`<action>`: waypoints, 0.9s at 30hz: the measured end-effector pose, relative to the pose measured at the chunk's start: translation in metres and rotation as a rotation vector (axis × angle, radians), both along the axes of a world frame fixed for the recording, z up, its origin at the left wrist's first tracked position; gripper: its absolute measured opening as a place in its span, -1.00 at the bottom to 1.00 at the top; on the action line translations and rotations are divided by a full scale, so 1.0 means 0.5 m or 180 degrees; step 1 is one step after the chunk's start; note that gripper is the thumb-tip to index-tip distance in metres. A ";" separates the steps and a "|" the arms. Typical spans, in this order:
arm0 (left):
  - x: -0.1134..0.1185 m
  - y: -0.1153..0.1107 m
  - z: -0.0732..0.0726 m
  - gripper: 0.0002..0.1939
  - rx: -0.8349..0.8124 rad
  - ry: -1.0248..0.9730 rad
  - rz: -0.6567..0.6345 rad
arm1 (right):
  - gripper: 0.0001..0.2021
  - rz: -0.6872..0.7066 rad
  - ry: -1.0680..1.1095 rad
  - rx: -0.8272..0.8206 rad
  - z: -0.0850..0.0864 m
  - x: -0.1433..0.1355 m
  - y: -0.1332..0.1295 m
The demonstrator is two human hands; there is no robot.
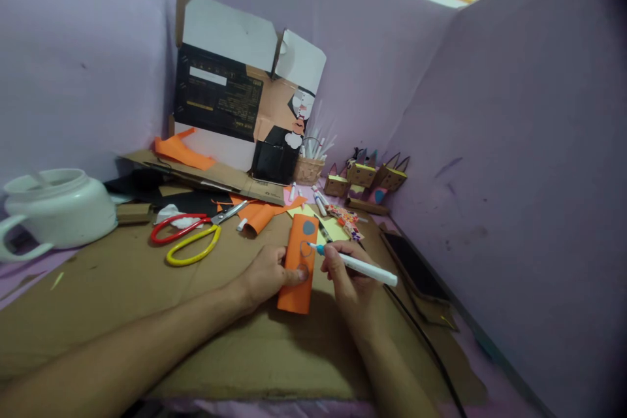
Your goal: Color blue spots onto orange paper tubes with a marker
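My left hand (268, 274) is closed on an orange paper tube (296, 294), its thumb lying over the lower front. The tube shows a filled blue-grey circle near its top, a circle outline in the middle and another round mark beside my thumb. My right hand (350, 274) grips a white marker (367, 269), whose blue tip meets the tube at the middle outline. Red and yellow handled scissors (213, 225) lie on the cardboard sheet to the left of the tube.
A white mug (61, 209) stands at far left. Behind are orange scraps (262, 215), an unfolded box (220, 98), a basket of markers (308, 170) and cardboard figures (362, 174). A phone (416, 266) and a black cable (426, 339) lie at right.
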State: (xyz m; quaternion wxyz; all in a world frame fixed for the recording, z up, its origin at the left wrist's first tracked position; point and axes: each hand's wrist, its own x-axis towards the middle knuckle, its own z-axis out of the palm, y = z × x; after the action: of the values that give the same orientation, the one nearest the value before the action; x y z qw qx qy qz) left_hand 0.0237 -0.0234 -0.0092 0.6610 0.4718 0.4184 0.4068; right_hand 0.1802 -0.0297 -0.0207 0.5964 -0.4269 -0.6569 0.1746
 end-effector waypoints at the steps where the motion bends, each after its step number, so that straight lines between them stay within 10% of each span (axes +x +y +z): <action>1: 0.000 0.000 0.000 -0.68 -0.0011 -0.0004 0.0004 | -0.80 -0.0012 -0.0018 0.0011 0.001 -0.001 -0.001; 27: -0.003 0.003 -0.014 -0.58 0.0288 0.0235 -0.0128 | -0.83 -0.0071 -0.0290 0.0199 0.002 -0.008 0.006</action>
State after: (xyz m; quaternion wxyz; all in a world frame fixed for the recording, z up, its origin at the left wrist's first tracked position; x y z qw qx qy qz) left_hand 0.0222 -0.0220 -0.0160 0.6312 0.5242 0.4141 0.3942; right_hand 0.1761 -0.0266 -0.0197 0.5809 -0.4228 -0.6837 0.1278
